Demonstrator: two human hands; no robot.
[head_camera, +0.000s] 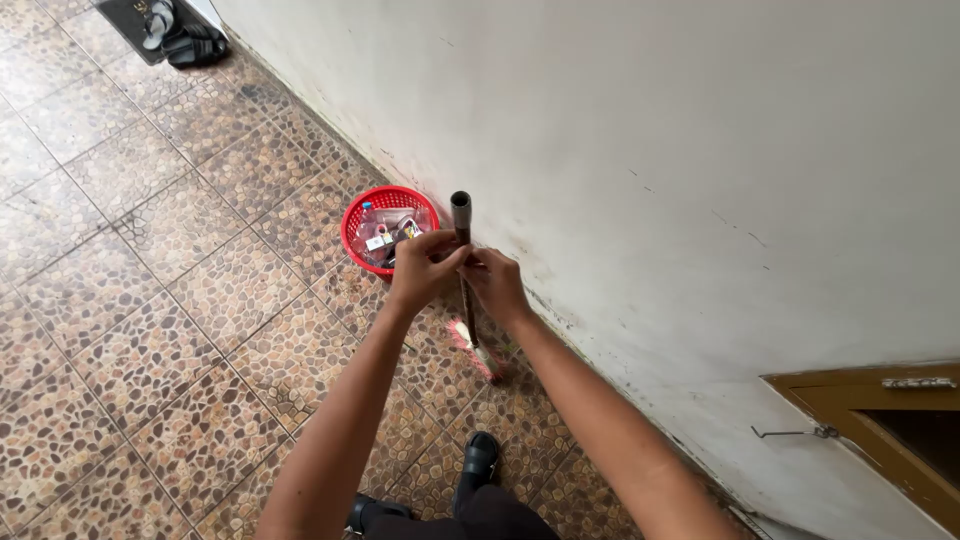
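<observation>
Hands meet near the top of a broom handle (462, 232): the left hand (422, 268) wraps it from the nine o'clock side with fingers curled shut around the shaft, and the right hand (494, 280) closes on it from three o'clock, just below and touching the left. Both grips look tight, with no open fingers showing. The two-handed hold high on the shaft seems to steady the stick and keep its weight over the bristles.

The handle's long axis runs nearly straight toward the camera, so it looks shortened; its dark hollow top end points up at the person's head, and the shaft drops away toward six o'clock. At the bottom the pink broom head (476, 350) rests on the tiled floor (150, 300), close against the base of the white wall (650, 150), where dirt gathers along the edge.

At ten o'clock from the hands a red basket (372, 212) stands on the floor beside the wall, holding small packets and bottles. A black shoe (480, 458) shows at six o'clock. Sandals (185, 40) lie on a mat far off at eleven o'clock, and a brown wooden frame (880, 420) sits at four o'clock.
</observation>
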